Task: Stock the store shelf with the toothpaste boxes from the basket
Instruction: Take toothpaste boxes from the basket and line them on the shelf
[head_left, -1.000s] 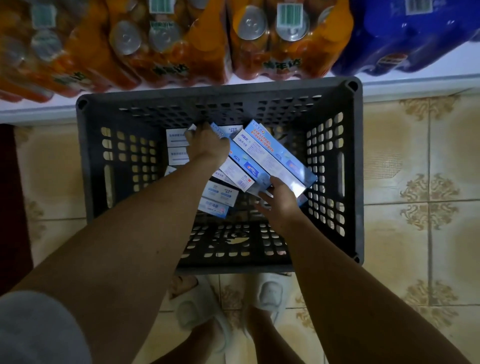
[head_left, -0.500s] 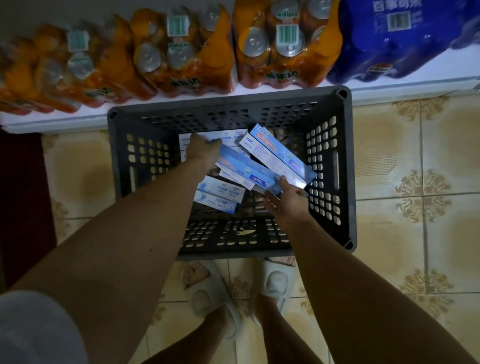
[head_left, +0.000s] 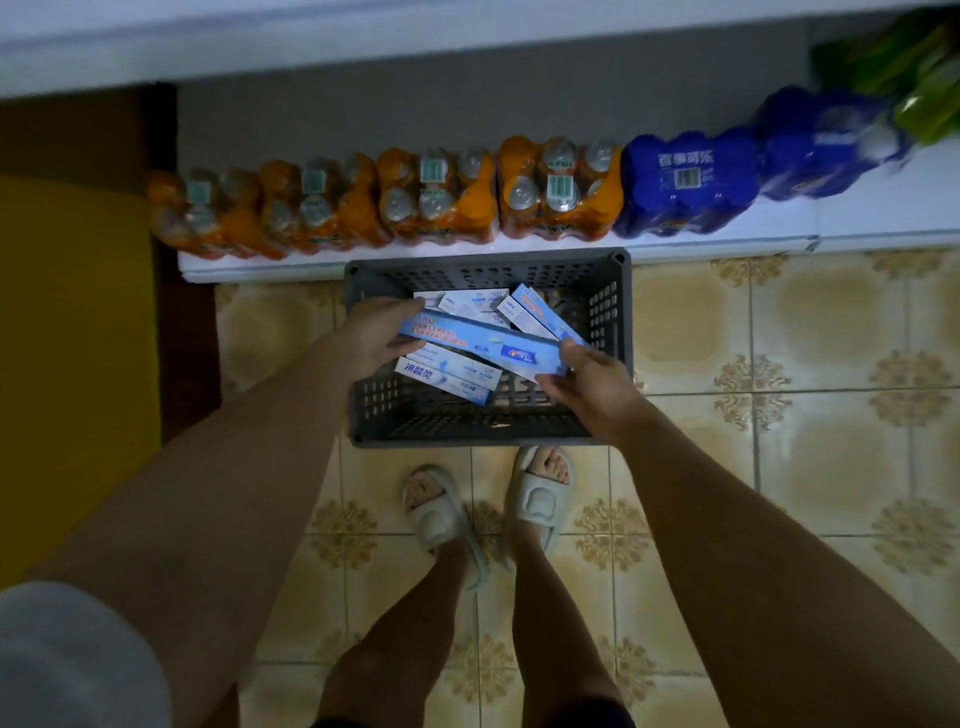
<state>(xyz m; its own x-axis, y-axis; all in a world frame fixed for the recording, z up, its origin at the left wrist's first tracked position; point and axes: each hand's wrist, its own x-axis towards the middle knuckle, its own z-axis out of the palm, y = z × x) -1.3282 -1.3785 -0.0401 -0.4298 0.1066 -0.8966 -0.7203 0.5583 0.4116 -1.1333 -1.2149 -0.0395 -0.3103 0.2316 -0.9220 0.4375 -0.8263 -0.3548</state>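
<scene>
A grey slotted basket (head_left: 608, 312) stands on the tiled floor below me. Above its middle I hold a long blue toothpaste box (head_left: 483, 345) level. My left hand (head_left: 376, 332) grips its left end and my right hand (head_left: 589, 382) pinches its right end. Several more toothpaste boxes (head_left: 447, 376) lie loose in the basket under and behind it. A white shelf edge (head_left: 260, 52) runs across the top of the view, blurred.
Packs of orange soda bottles (head_left: 436, 197) and blue cola packs (head_left: 685, 182) line a low white ledge just behind the basket. Green packs (head_left: 930, 78) sit at the far right. A yellow and brown surface (head_left: 72, 332) fills the left. My sandalled feet (head_left: 441, 509) stand before the basket.
I have straightened up, so the basket looks smaller and farther. Both hands have lifted one blue box from the pile to above the basket.
</scene>
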